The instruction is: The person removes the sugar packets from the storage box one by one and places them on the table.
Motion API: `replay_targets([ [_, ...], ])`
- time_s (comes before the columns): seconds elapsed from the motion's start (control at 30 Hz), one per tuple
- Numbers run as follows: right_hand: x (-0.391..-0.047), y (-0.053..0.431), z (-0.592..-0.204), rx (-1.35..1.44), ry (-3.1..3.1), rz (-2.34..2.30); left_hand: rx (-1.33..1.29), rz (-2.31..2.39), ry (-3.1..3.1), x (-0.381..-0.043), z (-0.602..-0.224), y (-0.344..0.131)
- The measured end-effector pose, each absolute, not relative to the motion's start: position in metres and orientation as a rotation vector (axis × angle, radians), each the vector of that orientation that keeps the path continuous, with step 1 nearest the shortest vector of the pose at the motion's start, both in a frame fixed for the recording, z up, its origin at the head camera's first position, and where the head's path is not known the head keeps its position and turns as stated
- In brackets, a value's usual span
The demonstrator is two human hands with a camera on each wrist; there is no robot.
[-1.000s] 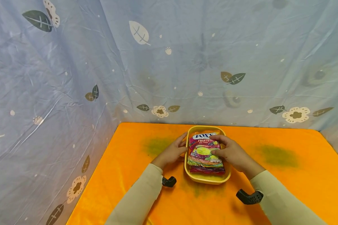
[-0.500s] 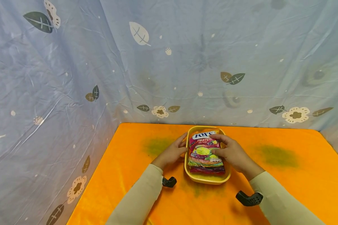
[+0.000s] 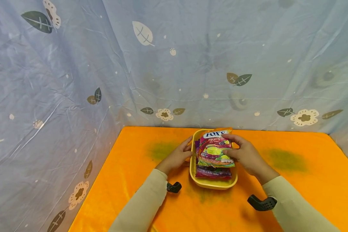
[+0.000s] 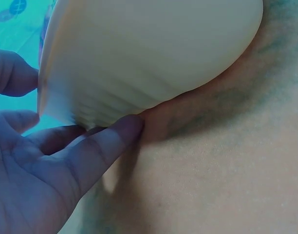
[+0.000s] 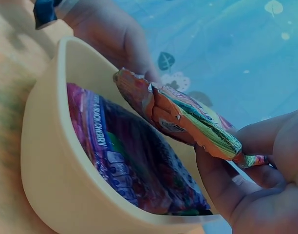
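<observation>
A yellow plastic tub (image 3: pixel 213 186) stands on the table. My right hand (image 3: pixel 246 157) pinches a Fox's Fruits candy bag (image 3: pixel 216 149) by its right side. The right wrist view shows this bag (image 5: pixel 188 124) tilted above the tub's opening, between thumb and fingers. Below it inside the tub lies a purple candy bag (image 3: pixel 213 172) with "black cherry" lettering. My left hand (image 3: pixel 177 158) touches the tub's left side from outside. In the left wrist view its extended fingers (image 4: pixel 105 151) rest against the tub's ribbed wall (image 4: pixel 154 53).
An orange cloth (image 3: pixel 278 193) with dark greenish patches covers the table. Blue patterned curtains (image 3: pixel 191 64) hang behind it and along the left. Black curved wrist pieces (image 3: pixel 262 203) stick out from both sleeves.
The right hand has lifted the Fox's bag and shifted it up and right, uncovering more of the purple bag beneath. The left hand and the tub have stayed in place.
</observation>
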State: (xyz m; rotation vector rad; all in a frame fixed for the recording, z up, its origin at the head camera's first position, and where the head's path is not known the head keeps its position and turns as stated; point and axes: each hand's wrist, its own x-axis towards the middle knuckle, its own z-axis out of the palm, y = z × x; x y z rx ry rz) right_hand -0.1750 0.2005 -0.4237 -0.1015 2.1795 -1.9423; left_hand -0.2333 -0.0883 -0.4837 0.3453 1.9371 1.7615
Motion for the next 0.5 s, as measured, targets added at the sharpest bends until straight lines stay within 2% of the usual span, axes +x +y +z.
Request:
replay_targets([
  [0.5, -0.175, 0.231, -0.418, -0.123, 2.169, -2.054, 0.346, 1.75, 1.964, -0.234, -0.485, -0.088],
])
